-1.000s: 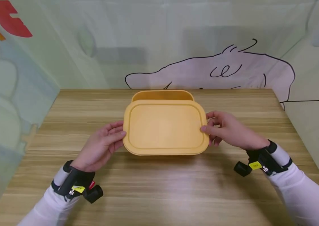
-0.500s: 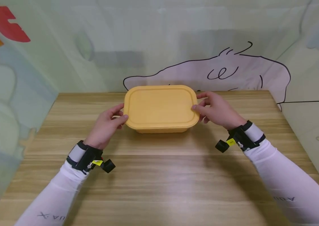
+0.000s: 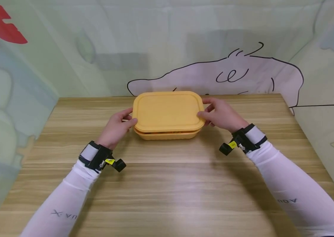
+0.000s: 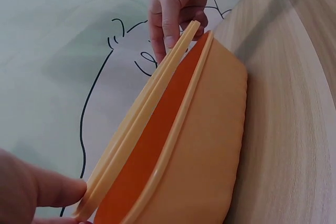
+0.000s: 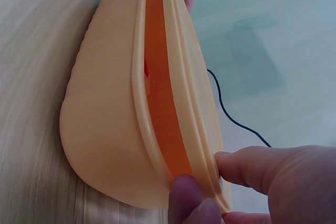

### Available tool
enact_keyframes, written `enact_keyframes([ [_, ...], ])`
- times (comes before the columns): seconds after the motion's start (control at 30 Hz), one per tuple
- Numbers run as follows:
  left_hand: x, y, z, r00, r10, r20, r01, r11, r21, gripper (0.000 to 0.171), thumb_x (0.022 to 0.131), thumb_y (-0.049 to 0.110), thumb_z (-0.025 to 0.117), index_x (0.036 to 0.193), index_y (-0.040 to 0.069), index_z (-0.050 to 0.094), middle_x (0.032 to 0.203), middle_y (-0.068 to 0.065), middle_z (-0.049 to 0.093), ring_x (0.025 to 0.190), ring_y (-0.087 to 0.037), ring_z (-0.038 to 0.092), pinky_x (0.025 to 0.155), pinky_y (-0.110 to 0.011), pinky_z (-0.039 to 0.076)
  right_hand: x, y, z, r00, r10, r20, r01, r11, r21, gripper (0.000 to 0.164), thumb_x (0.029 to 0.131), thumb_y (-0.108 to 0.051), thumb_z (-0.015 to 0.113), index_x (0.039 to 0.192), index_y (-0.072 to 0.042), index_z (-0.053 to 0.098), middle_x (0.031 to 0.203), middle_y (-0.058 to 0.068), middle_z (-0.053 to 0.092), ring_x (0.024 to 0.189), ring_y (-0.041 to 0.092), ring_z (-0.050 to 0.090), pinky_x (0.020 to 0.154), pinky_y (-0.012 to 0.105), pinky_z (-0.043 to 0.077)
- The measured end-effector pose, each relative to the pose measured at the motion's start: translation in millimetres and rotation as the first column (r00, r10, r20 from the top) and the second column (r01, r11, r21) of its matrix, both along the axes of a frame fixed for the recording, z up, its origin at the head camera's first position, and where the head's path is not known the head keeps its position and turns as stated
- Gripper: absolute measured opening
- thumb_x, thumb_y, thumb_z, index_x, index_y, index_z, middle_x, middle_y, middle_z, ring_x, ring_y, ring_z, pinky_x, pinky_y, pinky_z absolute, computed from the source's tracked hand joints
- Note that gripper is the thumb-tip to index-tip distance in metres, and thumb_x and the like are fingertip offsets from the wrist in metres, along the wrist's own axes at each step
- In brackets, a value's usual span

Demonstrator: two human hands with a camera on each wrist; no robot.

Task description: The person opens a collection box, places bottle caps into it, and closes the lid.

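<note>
A yellow rounded-rectangular lid lies level over a matching yellow storage box near the back of the table. My left hand pinches the lid's left end between thumb and fingers. At the other end, my right hand pinches it the same way, thumb on top. Both wrist views show a gap between the lid and the rim of the box, with the orange inside showing through. A small red spot shows inside the box in the right wrist view; most of the interior is hidden.
The box stands on a wood-grain table. Close behind the table's back edge hangs a printed cloth with cartoon drawings, which also closes in the left and right sides.
Both hands have carried the lid away from the body and over the box, whose open back part showed earlier. In the last half second the lid has shifted slightly, and a front gap now shows.
</note>
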State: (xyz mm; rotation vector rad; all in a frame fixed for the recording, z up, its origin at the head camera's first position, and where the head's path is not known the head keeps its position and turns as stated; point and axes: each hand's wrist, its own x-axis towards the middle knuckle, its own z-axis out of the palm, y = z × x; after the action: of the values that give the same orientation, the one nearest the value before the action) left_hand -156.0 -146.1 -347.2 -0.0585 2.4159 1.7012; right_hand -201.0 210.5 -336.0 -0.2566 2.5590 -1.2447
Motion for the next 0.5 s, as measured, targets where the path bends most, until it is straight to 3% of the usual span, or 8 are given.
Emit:
enact_keyframes([
  [0.13,-0.2,-0.5,-1.5,1.000,0.008,0.011,-0.008,1.000,-0.006,0.057,0.099,0.019,0.059,0.150,0.006,0.038,0.115,-0.011,0.044,0.095,-0.022,0.047,0.081,-0.038,0.046,-0.9,-2.7,-2.1,1.000,0.007,0.005,-0.008,1.000,0.020,0.063,0.092,-0.027,0.070,0.145,-0.008,0.042,0.102,0.017,0.057,0.076,0.028,0.068,0.065,0.041,0.056],
  [0.37,-1.1,-1.3,-5.6,1.000,0.000,-0.002,0.000,1.000,-0.016,0.055,0.099,0.018,0.059,0.149,0.005,0.039,0.112,-0.011,0.045,0.092,-0.021,0.047,0.077,-0.035,0.047,-0.3,-5.9,-2.8,1.000,0.009,-0.008,-0.009,0.998,0.061,0.066,0.092,-0.028,0.070,0.146,-0.006,0.040,0.102,0.016,0.057,0.075,0.025,0.068,0.062,0.034,0.054],
  [0.5,-0.7,-0.5,-6.1,1.000,0.002,-0.002,-0.002,1.000,-0.019,0.055,0.099,0.017,0.059,0.149,0.004,0.040,0.111,-0.012,0.046,0.092,-0.021,0.047,0.076,-0.035,0.047,0.4,-6.3,-4.4,1.000,0.006,-0.006,-0.006,0.997,0.073,0.066,0.092,-0.028,0.070,0.146,-0.005,0.040,0.103,0.016,0.057,0.077,0.027,0.068,0.064,0.035,0.055],
])
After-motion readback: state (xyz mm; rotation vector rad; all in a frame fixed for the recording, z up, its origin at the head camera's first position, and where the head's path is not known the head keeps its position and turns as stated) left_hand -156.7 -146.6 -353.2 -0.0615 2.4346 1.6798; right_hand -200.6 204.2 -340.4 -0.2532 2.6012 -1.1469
